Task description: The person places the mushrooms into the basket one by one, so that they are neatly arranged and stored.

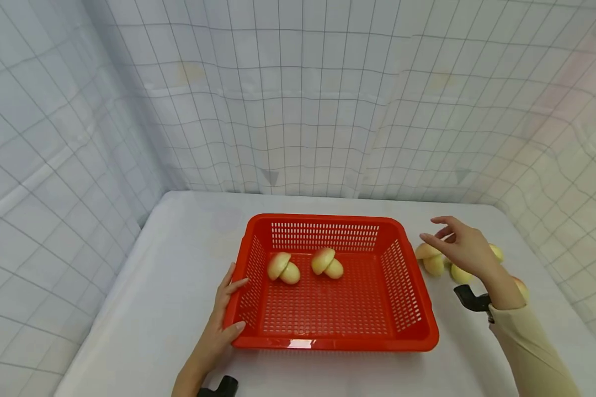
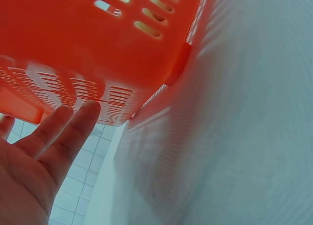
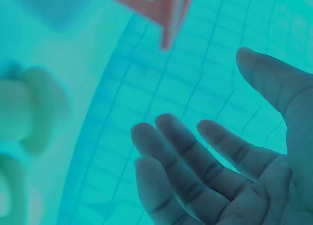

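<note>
A red plastic basket (image 1: 330,343) with slotted walls stands on the white-covered table. Two yellow model mushrooms (image 1: 279,267) with reddish caps lie inside, towards its left and middle. At the basket's left rim, my left hand (image 1: 218,325) holds on, thumb over the rim and some fingers against the outer wall, as the left wrist view shows. My right hand (image 1: 469,251) hovers right of the basket with fingers loosely bent and nothing in them. Below and around it lie several more mushrooms (image 1: 433,266), partly hidden by the hand and forearm.
White sheets with a dark grid (image 1: 298,110) hang behind the table and on both sides. White cloth (image 1: 144,309) covers the table. Black camera mounts (image 1: 472,299) sit at both wrists.
</note>
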Motion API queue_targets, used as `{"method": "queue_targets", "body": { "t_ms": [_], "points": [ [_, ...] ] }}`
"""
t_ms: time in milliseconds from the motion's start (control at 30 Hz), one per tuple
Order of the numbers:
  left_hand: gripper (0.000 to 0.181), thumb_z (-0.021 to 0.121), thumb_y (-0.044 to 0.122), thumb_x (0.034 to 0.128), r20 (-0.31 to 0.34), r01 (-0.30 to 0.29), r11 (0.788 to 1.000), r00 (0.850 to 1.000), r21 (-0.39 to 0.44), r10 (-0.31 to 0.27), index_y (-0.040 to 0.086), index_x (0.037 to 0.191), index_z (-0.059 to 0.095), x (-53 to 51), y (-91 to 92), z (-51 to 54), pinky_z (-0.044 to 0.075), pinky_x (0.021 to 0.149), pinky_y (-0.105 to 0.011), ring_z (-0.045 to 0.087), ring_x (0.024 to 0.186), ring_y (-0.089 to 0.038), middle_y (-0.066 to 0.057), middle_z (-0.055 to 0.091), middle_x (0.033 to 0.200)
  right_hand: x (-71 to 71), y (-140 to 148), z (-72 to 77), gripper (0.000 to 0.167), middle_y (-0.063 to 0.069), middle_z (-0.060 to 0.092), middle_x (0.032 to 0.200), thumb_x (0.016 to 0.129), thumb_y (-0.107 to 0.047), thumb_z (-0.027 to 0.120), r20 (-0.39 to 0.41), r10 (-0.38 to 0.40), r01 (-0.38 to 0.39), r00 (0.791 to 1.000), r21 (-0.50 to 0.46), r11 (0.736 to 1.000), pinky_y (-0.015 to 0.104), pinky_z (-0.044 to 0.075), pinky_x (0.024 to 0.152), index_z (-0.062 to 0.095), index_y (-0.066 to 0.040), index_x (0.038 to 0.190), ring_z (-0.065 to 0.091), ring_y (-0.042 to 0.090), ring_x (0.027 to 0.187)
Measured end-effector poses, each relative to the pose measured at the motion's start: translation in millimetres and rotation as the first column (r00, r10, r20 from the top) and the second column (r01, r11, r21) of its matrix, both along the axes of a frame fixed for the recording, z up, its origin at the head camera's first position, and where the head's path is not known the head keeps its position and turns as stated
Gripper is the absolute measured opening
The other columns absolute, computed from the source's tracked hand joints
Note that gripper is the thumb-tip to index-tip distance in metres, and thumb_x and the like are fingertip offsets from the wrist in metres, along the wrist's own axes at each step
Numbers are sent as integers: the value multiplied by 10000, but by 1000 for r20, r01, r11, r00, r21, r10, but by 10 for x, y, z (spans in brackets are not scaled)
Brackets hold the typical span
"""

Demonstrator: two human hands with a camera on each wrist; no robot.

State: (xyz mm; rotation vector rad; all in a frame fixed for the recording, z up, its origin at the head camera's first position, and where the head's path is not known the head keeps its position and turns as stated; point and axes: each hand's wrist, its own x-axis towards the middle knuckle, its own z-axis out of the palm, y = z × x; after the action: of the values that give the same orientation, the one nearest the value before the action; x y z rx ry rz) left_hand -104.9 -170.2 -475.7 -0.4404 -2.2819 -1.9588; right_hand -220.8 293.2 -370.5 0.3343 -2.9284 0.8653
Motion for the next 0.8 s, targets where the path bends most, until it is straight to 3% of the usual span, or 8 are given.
{"method": "queue_targets", "body": {
  "t_ms": [300, 467, 633, 800],
  "points": [
    [693, 584, 114, 766, 3, -34, 999, 999, 10, 34, 119, 1418, 347, -9, 14, -46, 484, 878, -442, 148, 1352, -253, 52, 9, 1574, 96, 333, -267, 753, 264, 606, 988, 864, -491, 628, 10, -106, 103, 994, 139, 985, 456, 478, 637, 417, 72, 1318, 584, 358, 811],
    [693, 577, 110, 774, -9, -18, 1000, 1000, 12, 18, 112, 1422, 335, -22, 4, -40, 484, 880, -433, 150, 1352, -256, 72, 4, 1572, 125, 400, -314, 854, 283, 577, 990, 831, -547, 638, 72, -118, 105, 990, 167, 980, 413, 469, 582, 384, 98, 1330, 575, 331, 775],
    [707, 589, 104, 766, -11, -7, 1000, 1000, 24, 8, 112, 1425, 331, -21, 9, -34, 483, 879, -433, 162, 1353, -230, 52, 0, 1575, 133, 420, -396, 907, 296, 586, 993, 816, -572, 641, 128, -122, 99, 984, 176, 979, 446, 495, 627, 359, 116, 1335, 579, 360, 841],
    [693, 579, 101, 772, -7, -9, 1000, 1000, 15, 9, 108, 1422, 337, -5, 13, -36, 483, 877, -454, 154, 1351, -257, 72, 8, 1570, 128, 405, -488, 897, 270, 606, 938, 816, -543, 660, 126, -119, 95, 985, 175, 980, 462, 498, 645, 363, 138, 1320, 584, 354, 831]
  ]
}}
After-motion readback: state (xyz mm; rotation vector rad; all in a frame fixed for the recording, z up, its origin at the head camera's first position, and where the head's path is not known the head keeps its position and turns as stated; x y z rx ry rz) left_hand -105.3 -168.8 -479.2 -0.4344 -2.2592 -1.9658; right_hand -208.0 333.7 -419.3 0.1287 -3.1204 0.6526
